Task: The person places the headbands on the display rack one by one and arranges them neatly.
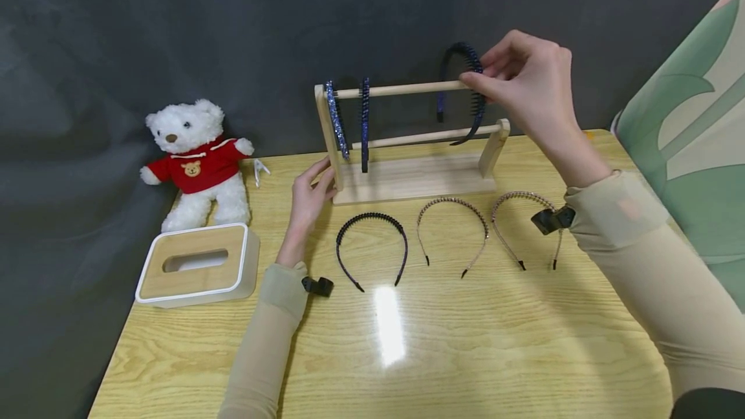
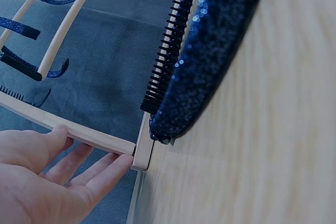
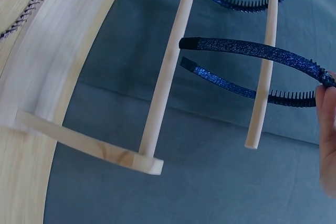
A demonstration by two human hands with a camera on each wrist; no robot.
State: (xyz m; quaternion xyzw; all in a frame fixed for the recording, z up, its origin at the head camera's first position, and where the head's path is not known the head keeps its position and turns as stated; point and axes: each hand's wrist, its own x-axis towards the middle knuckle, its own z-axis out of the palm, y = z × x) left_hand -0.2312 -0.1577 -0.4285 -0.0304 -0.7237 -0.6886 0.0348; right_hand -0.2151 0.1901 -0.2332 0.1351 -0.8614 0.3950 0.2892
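the held band (image 3: 247,49) sat astride the rack's (image 1: 407,180) upper bar (image 1: 401,90), toward its right end: arch up, ends down, long axis near upright. the right hand (image 1: 534,73) pinched its side, seemingly keeping the ends free; the left hand (image 1: 308,196) gripped the left post (image 1: 327,131), presumably as steadying. two bands (image 1: 365,128) hung farther left.

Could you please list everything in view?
Wooden stand: one, pale, centre
Hanging headbands: two, blue, stand's left
Held headband: one, blue, around upper bar
Dark headband: one, black, before stand
Thin headbands: two, pinkish, right of it
Teddy bear: one, white and red, left
Tissue box: one, white and tan, before bear
Letter A: one, white, beside bear
Table: one, light wood, underneath
Backdrop: one, grey, behind
Panel: one, greenish, right
Unclear item: one, black, lower right
Sleeves: two, beige, foreground
Wrist cameras: two, black, by sleeves
Left grip: one, on stand
Right grip: one, holding headband
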